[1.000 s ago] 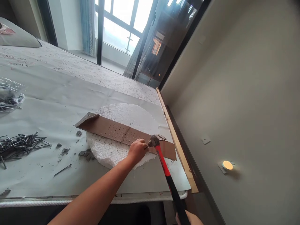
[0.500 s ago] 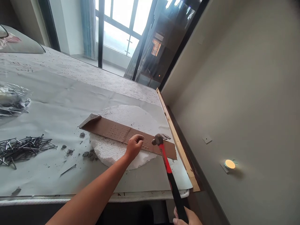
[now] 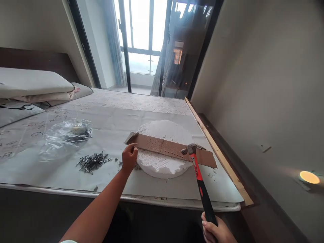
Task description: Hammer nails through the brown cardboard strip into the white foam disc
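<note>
The perforated brown strip (image 3: 162, 146) is lying across a white polystyrene foam disc (image 3: 162, 162), with both of its ends reaching past the disc's rim and rows of small holes facing up. The left forearm (image 3: 96, 206) is angling up from the bottom of the view toward the disc, with the wrist bent back. The left hand (image 3: 129, 158) is half closed, its fingers (image 3: 134, 145) loosely curled and gripping nothing, and it is resting at the strip's near edge, though I cannot tell whether they are touching it. The right hand (image 3: 215, 232) is sitting low, below and right of the disc, closed firmly around the black grip of a claw hammer (image 3: 199, 182). The hammer's red shaft is rising toward the disc, and its steel head is hanging just over the strip. Left of the disc, a loose pile of nails (image 3: 93, 162) is lying on a white printed sheet (image 3: 157, 187), and a clear plastic bag (image 3: 67, 135) is lying farther left. A wooden batten (image 3: 217, 148) is running along the right of the disc.
</note>
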The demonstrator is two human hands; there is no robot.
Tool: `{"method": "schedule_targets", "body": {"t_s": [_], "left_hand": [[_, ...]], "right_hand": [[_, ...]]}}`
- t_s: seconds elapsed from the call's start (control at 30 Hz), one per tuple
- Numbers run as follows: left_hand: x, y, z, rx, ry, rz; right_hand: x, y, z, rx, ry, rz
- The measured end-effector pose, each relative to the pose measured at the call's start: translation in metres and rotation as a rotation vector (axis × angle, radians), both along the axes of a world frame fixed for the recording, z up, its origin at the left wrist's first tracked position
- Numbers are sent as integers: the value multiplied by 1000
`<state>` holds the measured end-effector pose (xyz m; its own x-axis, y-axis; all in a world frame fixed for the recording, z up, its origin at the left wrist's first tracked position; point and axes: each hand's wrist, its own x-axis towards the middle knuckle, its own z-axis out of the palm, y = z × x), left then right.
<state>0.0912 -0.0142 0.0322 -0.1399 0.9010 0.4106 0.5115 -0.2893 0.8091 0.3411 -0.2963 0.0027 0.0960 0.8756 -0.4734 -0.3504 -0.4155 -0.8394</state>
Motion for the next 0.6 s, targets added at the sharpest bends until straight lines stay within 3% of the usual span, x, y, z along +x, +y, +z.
{"method": "schedule_targets", "body": {"t_s": [0.1,0.23,0.33,0.43,0.6], "left_hand": [[-53,0,-12,-106,187,83],[-97,-4,-35,-389,547,-100],[-105,-7,-53,-562,743,-196],[-100,-10,-65,-630,844,-226],[-90,-9,-66,-640,908,-214]], "right_hand": [[4,-6,-3,-5,0,23],[9,-9,-16,-15,-22,68],[10,-9,-27,-6,5,62],[8,-9,-29,17,21,4],[5,-8,-17,25,25,-22]]}}
